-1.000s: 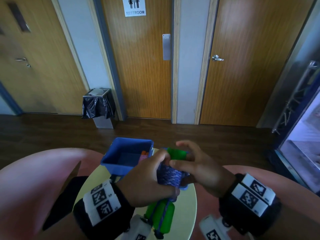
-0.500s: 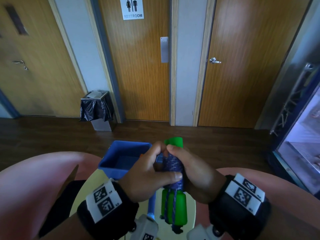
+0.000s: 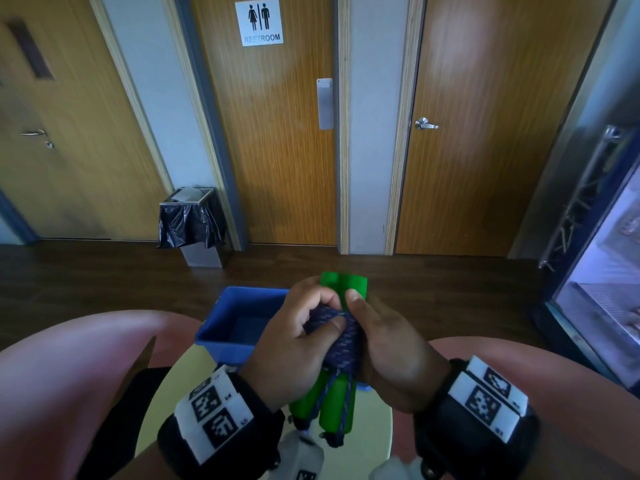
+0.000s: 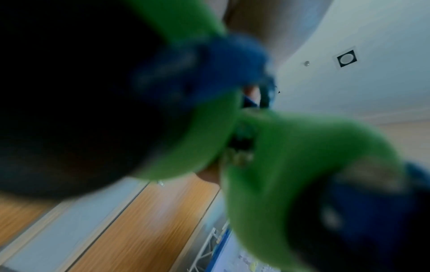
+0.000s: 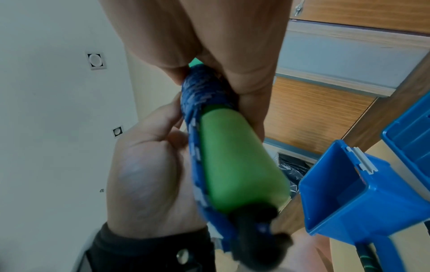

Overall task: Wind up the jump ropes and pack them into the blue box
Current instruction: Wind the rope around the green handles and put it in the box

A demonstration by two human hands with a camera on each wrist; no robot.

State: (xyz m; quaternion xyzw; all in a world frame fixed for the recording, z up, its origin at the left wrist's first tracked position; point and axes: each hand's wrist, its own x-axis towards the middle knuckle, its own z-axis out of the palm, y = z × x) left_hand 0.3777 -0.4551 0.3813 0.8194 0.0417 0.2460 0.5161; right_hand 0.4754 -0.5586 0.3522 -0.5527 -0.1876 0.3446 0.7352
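Observation:
A jump rope with two green handles point(image 3: 337, 401) and dark blue braided cord point(image 3: 341, 337) wound round them is held upright between both hands above the small round table. My left hand point(image 3: 298, 344) grips the wound cord from the left, thumb across the coils. From the right, my right hand point(image 3: 384, 344) clasps the bundle, thumb near the handle tops point(image 3: 343, 282). The right wrist view shows one green handle point(image 5: 239, 162) with cord point(image 5: 204, 86) wrapped above it. The open blue box point(image 3: 228, 337) stands just behind and left of the hands; its inside is mostly hidden.
The pale yellow round table point(image 3: 173, 403) sits between pink seat cushions point(image 3: 69, 375). Beyond are a dark wood floor, wooden doors and a bin with a black bag point(image 3: 192, 220). A blue box wall point(image 5: 349, 193) shows beside the handles in the right wrist view.
The bundle has turned from slanted to upright, and the right hand has closed round it from the right. The left thumb now lies across the coils.

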